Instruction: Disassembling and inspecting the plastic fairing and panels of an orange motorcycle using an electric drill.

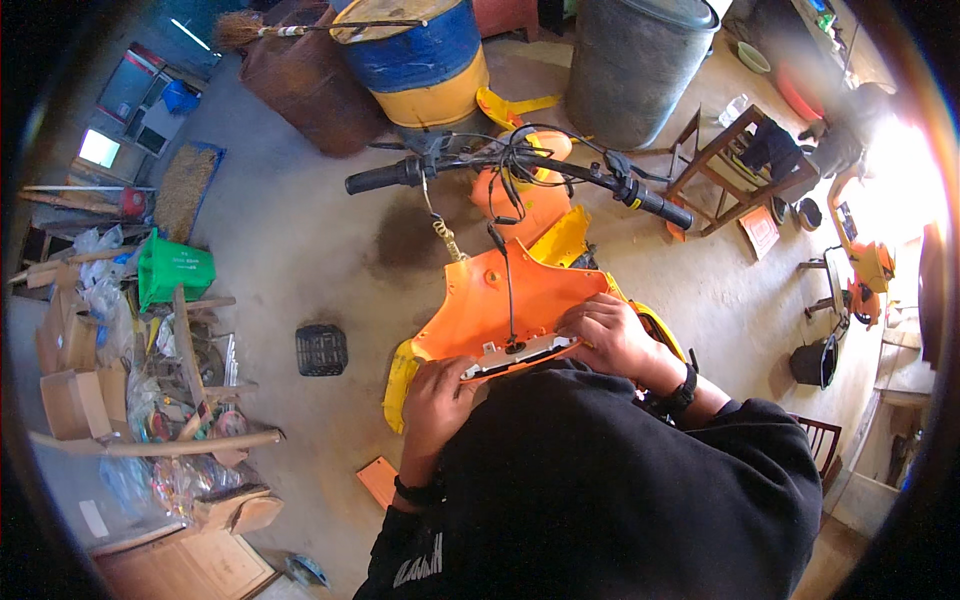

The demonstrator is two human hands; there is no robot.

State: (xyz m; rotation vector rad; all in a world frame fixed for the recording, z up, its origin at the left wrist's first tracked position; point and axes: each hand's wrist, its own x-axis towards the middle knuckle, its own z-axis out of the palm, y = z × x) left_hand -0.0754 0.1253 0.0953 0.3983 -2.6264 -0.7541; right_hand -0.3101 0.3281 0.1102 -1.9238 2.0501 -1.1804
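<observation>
An orange plastic fairing panel [463,300] lies close in front of me, its hollow inner side facing up. My left hand [437,405] is closed on its near left edge, thumb at the end of a white lamp-like strip [497,360]. On the near right edge, my right hand [607,338] grips the same panel, fingers curled over it. A black cable [509,290] runs from the strip up to the wiring at the handlebar [480,160]. Yellow plastic parts [398,385] flank the panel. The undersides of both hands are hidden.
Beyond the handlebar stand a blue and yellow drum [415,60], a rusty drum [310,95] and a grey drum [640,70]. A black crate [321,350] sits on the floor at left, near a green bin [172,268] and scrap. At right is a wooden chair [725,170].
</observation>
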